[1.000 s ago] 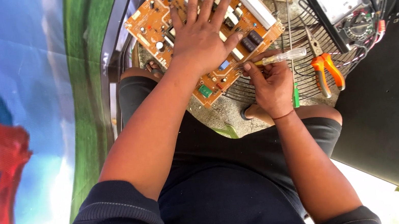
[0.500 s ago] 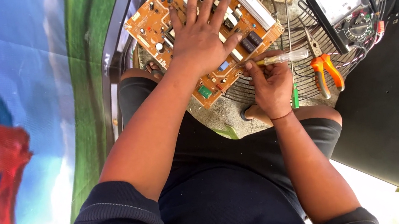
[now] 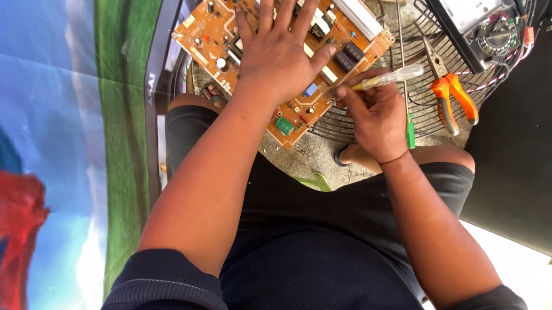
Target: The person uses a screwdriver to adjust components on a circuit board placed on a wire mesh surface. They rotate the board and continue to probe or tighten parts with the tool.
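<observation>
Your dark navy knit sleeves, ribbed at the cuff, are pushed up above both elbows, leaving the forearms bare down to the left hand (image 3: 277,52) and the right hand (image 3: 376,115). A thin dark band circles your right wrist. You wear dark navy shorts of smooth cloth that end at the knee, with both knees bare beyond the hem. No rings, watch or gloves show on either hand; fingernails are cut short.

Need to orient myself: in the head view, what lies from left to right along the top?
Colourful banner → orange circuit board → left hand → right hand with clear-handled screwdriver → orange-handled pliers → analog multimeter.
</observation>
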